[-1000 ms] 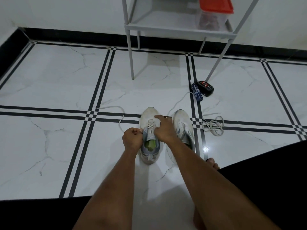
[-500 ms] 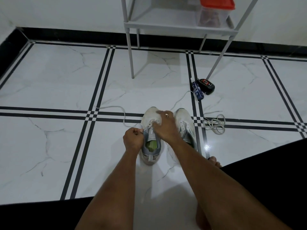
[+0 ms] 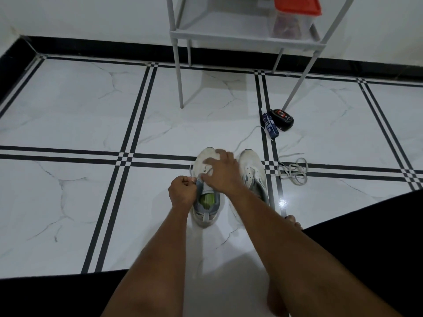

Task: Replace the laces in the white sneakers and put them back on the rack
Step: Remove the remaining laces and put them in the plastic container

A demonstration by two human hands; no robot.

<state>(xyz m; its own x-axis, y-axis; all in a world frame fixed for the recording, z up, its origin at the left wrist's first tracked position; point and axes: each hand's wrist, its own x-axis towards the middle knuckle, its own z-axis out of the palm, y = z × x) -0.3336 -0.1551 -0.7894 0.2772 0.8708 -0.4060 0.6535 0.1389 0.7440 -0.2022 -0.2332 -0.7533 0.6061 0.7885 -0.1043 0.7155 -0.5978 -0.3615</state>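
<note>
Left hand [image 3: 183,189] is pinching the lace [image 3: 191,172] beside the left sneaker [image 3: 206,191], right hand [image 3: 220,171] is gripping lace over its tongue.

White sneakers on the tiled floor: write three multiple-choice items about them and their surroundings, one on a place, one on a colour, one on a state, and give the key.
1. Where does the loose coil of white lace lie?
A. On the floor right of the sneakers
B. On the rack shelf
C. Inside a sneaker

2. What colour is the lid of the clear plastic box on the grey metal rack?
A. Blue
B. Red-orange
C. Green

3. What is the left hand doing?
A. Lying flat on the floor
B. Holding the blue tube
C. Pinching a lace at the left white sneaker

Key: 1 A, the coil rests on the tiles beside the right white sneaker. 2 B, the lid is plainly red-orange. 3 C, its curled fingers pinch the lace at the tongue, while the right hand rests on the toe.
</note>
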